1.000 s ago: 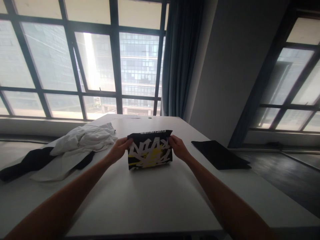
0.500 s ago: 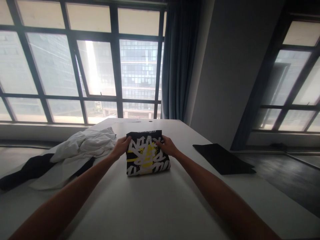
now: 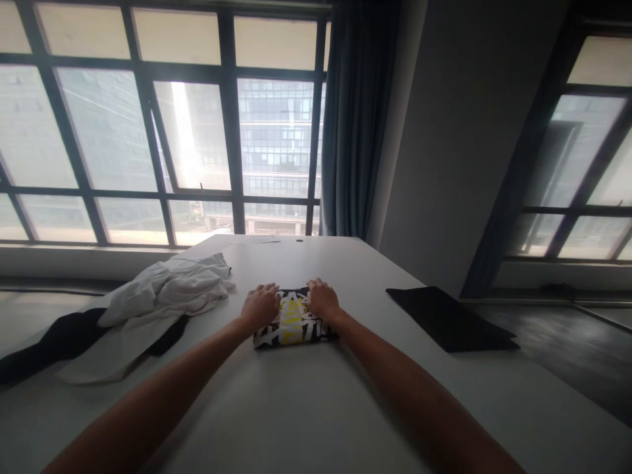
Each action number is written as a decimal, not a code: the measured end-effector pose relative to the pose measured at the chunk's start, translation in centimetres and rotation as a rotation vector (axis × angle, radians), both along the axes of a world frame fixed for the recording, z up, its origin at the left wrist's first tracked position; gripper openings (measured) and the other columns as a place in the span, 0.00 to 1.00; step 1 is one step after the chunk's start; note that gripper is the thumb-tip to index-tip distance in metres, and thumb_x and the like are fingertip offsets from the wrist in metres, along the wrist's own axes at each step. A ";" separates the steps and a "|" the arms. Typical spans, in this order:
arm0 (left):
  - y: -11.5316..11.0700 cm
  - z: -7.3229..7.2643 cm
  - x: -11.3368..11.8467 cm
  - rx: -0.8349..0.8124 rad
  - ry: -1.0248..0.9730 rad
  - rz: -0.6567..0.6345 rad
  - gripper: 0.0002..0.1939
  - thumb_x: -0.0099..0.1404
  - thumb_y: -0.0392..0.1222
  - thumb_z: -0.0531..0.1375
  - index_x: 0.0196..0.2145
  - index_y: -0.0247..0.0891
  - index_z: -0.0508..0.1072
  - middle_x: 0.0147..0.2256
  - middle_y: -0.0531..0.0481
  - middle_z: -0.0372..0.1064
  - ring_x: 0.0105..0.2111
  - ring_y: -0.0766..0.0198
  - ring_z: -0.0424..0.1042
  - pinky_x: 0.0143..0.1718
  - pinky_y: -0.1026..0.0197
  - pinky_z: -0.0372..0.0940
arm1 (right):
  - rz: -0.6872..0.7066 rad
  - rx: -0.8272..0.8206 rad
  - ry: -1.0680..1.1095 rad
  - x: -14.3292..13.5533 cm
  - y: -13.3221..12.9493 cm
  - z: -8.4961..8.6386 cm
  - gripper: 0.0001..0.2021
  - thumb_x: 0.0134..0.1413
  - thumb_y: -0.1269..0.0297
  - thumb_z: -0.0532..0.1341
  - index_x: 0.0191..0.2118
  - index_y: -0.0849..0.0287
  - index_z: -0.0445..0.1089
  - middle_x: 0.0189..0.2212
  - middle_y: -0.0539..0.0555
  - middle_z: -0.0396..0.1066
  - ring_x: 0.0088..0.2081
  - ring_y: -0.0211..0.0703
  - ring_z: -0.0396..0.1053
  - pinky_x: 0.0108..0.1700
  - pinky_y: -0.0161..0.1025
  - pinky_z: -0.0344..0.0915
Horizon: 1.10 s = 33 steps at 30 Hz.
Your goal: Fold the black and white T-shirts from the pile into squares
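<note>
A folded black garment (image 3: 292,322) with bold white lettering and a yellow print lies low on the white table (image 3: 276,408) in front of me. It looks like a T-shirt folded into a compact block. My left hand (image 3: 261,306) rests palm down over its far left part, fingers laid forward. Over the far right part lies my right hand (image 3: 322,297), also palm down with its fingers forward. Both hands touch the garment from above and cover its far corners. The undersides of the fingers are hidden.
A crumpled white garment (image 3: 168,286) is heaped at the left, with black cloth (image 3: 59,339) beside and under it. Flat black cloth or sheet (image 3: 444,319) lies at the table's right edge. Beyond the table are windows (image 3: 192,138) and a blue curtain (image 3: 345,145).
The folded garment was tilted up, pinched at its upper sides by both hands. Now it lies lower and flatter, and both hands have come down onto its top, closer together.
</note>
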State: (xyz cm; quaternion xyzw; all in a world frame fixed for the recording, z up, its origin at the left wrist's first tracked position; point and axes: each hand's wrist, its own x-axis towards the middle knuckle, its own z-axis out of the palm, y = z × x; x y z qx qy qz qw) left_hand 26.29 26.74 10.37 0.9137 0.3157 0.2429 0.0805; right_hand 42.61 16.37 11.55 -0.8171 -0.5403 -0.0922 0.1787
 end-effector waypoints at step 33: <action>8.2 -4.8 -0.3 -0.083 0.310 -0.043 0.36 0.71 0.57 0.42 0.69 0.34 0.56 0.71 0.40 0.43 0.71 0.50 0.41 0.68 0.45 0.45 | 0.529 -0.326 0.104 -6.1 -2.4 -2.0 0.38 0.66 0.38 0.42 0.73 0.57 0.46 0.73 0.58 0.35 0.73 0.59 0.30 0.70 0.61 0.28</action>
